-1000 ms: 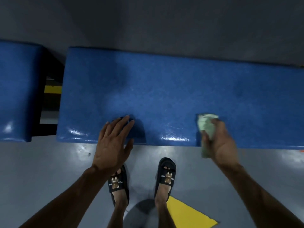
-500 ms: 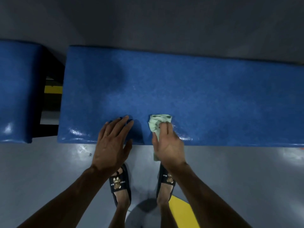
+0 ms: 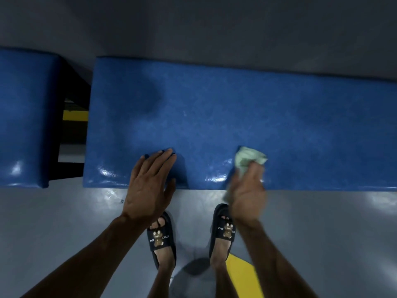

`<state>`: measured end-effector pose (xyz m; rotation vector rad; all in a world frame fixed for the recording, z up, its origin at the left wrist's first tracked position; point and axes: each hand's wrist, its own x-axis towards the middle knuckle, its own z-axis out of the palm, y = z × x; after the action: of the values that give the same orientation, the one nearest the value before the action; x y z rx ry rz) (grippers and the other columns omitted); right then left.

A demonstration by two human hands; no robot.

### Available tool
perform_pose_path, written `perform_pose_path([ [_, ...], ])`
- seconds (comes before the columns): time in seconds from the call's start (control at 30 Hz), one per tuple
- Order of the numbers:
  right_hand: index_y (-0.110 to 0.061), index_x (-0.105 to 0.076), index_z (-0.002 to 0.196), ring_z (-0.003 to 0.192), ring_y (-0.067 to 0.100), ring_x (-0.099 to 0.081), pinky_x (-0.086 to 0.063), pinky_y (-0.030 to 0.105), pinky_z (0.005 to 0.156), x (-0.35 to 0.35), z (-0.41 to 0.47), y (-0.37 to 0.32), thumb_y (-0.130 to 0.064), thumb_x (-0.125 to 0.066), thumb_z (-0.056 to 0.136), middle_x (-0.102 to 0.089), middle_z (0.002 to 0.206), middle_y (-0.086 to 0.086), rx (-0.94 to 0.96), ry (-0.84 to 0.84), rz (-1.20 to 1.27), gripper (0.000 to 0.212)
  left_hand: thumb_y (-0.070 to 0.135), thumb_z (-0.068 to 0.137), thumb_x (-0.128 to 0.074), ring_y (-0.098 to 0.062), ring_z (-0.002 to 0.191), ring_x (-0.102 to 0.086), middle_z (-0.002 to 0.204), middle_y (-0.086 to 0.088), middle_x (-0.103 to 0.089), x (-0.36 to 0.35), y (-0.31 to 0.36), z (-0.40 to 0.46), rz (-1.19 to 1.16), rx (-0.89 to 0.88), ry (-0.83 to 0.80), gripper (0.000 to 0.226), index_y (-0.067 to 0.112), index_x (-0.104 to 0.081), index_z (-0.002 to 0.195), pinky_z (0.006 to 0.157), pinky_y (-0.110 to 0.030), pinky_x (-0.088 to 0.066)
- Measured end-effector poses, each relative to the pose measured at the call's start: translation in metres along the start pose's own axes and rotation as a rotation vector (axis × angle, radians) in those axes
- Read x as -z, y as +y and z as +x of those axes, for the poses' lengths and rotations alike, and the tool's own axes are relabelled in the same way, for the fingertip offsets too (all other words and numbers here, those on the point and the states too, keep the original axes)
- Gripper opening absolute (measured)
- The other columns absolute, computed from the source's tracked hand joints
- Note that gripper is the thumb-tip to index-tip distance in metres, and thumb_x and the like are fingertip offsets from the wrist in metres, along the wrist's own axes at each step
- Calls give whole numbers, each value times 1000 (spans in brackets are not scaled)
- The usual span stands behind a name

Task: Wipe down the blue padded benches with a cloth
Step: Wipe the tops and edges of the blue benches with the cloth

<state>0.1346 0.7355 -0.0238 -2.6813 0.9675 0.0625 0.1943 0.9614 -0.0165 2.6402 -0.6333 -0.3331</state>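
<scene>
A long blue padded bench (image 3: 236, 108) runs across the view from the middle to the right edge. My left hand (image 3: 148, 186) rests flat on its near edge, fingers straight. My right hand (image 3: 247, 190) grips a crumpled pale green cloth (image 3: 247, 158) and presses it on the bench's near edge, right of the left hand. The right hand is blurred by motion. A second blue padded bench (image 3: 25, 117) stands at the left, apart from the first.
A dark gap with a black frame and a yellow bar (image 3: 75, 116) separates the two benches. My feet in black slides (image 3: 161, 239) stand on the grey floor just in front of the bench. A yellow floor marking (image 3: 242, 276) lies by my right foot.
My right hand swept the cloth left along the near edge until it was close to the left hand, then back to the right. The left hand has stayed in place.
</scene>
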Motion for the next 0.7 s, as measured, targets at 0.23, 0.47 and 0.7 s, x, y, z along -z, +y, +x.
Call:
perform_pose_path([
  [0.23, -11, -50, 116, 63, 21, -61, -52, 31, 50, -17, -32, -57, -33, -49, 96, -58, 107, 9, 498, -63, -121, 30, 26, 90, -55, -20, 139, -43, 151, 1, -47, 3, -6, 5, 49, -23, 13, 54, 15, -51, 142, 116, -51, -28],
  [0.47, -11, -42, 123, 58, 39, -59, -49, 41, 52, 40, 43, 68, -46, -34, 98, -51, 112, 17, 205, 7, -182, 44, 27, 90, -48, -18, 135, -48, 148, 4, -51, 4, -9, 7, 23, -54, 56, 49, 17, -56, 138, 116, -49, -28],
  [0.7, -12, -39, 120, 70, 42, -62, -36, 33, 54, 13, 13, 17, -31, -42, 101, -42, 128, 15, -61, -7, -107, 27, 19, 89, -47, -18, 132, -51, 146, 5, -53, 5, -8, 8, -10, -44, 80, 48, 18, -59, 135, 116, -48, -28],
])
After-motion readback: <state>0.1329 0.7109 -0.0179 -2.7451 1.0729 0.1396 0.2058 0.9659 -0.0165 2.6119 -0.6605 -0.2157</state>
